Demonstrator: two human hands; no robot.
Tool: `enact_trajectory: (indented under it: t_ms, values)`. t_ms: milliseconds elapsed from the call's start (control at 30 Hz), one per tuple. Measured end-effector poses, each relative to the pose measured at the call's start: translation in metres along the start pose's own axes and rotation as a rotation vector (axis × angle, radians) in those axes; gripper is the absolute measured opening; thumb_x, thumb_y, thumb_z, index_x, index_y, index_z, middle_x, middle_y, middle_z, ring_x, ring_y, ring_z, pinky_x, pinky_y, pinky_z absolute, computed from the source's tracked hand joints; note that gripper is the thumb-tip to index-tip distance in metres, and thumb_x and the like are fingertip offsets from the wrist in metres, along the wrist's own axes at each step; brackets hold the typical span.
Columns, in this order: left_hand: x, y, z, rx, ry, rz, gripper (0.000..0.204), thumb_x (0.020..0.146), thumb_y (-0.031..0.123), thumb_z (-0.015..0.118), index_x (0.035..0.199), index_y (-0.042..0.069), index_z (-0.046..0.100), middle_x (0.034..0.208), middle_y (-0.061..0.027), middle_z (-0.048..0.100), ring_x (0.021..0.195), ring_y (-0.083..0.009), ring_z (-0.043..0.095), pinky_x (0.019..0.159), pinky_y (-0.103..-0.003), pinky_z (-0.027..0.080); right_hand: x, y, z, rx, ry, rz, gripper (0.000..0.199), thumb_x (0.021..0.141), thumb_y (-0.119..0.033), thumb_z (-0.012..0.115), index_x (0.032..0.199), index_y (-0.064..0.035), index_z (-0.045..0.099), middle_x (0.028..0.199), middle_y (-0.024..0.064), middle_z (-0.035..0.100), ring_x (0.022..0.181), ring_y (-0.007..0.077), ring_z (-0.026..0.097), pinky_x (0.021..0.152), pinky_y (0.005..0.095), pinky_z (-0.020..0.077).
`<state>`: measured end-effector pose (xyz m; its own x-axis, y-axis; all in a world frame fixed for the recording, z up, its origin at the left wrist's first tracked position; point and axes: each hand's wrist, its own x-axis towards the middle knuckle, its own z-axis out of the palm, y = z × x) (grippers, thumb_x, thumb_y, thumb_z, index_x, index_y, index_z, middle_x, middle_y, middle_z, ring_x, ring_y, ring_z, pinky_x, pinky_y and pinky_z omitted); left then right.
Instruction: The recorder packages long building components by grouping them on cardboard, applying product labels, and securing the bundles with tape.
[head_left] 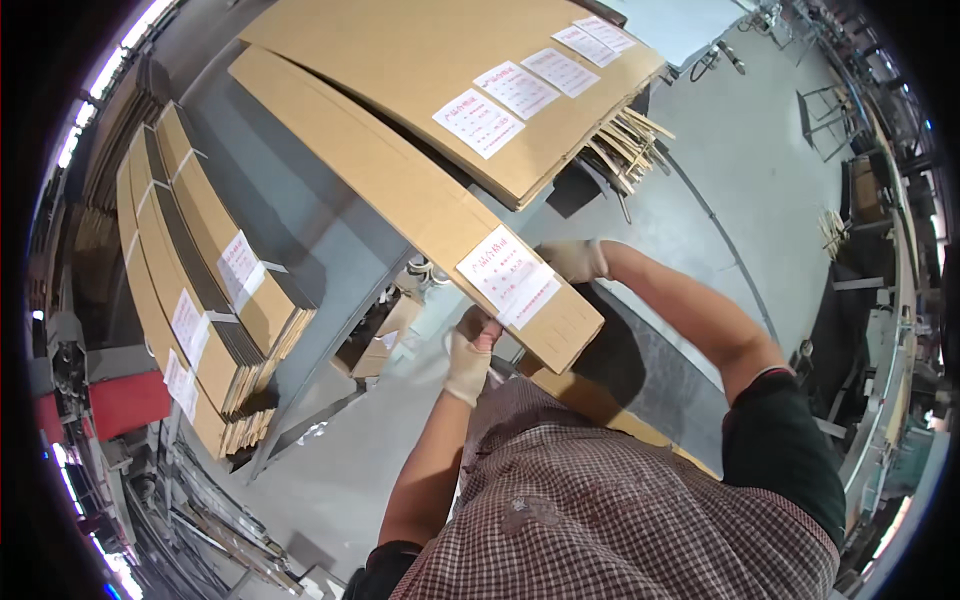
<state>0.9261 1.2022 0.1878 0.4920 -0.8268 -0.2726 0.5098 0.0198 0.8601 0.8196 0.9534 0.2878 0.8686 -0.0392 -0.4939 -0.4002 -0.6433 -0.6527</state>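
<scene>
Both my hands, in pale work gloves, grip the near end of a long, narrow stack of brown cardboard. My left hand is closed on its left edge, the bare thumb showing by the board. On the opposite edge is my right hand, its fingers partly hidden beneath the cardboard. A white label with red print lies on top near this end. The narrow stack slants away to the far left, beside a wider pile of cardboard sheets.
Several white labels lie on the wider pile. Bundles of strapped cardboard strips stand on a grey table at left. Thin sticks jut out beneath the wide pile. A cable crosses the floor at right.
</scene>
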Motion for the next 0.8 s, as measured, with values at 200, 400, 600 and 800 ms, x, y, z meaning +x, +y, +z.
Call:
enact_trajectory:
  t_ms: [200,400,600,800]
  values:
    - [0.026,-0.012,0.001,-0.208,-0.398,-0.082,0.092,0.069,0.077,0.07,0.12,0.001,0.058,0.096,-0.0066,0.066,0.081,-0.0163,0.065,0.067,-0.027,0.052,-0.027,-0.066,0.006,-0.033,0.805,-0.083,0.027,0.076,-0.022,0.076,0.094,-0.0054,0.065,0.098,0.0145,0.066,0.104,0.0343,0.058,0.091,0.0414,0.0451]
    - [-0.026,0.095,-0.004,0.175,-0.126,-0.369,0.03,0.087,0.02,0.065,0.105,-0.003,0.068,0.077,-0.0029,0.063,0.064,-0.0092,0.056,0.054,-0.026,0.043,-0.035,-0.117,0.039,-0.203,0.722,-0.066,0.041,0.062,-0.026,0.086,0.087,-0.0131,0.056,0.116,0.0099,0.052,0.12,0.0372,0.048,0.097,0.0519,0.042]
    - [-0.007,0.14,0.08,0.55,-0.167,0.2,0.014,0.074,0.007,0.073,0.086,0.002,0.069,0.072,-0.0102,0.064,0.064,-0.0231,0.062,0.061,-0.033,0.049,-0.056,-0.094,-0.004,0.561,0.398,-0.345,0.068,0.069,-0.039,0.089,0.126,-0.0149,0.06,0.122,0.0073,0.052,0.124,0.0306,0.046,0.098,0.0414,0.0408]
    - [0.008,0.121,0.094,1.078,0.003,0.66,0.061,0.066,0.031,0.087,0.118,0.011,0.061,0.115,-0.0101,0.059,0.108,-0.0316,0.057,0.089,-0.045,0.047,-0.08,-0.121,-0.062,-0.208,0.206,0.066,0.036,0.091,-0.032,0.065,0.121,-0.013,0.066,0.085,0.0169,0.069,0.084,0.0377,0.066,0.074,0.0406,0.0531]
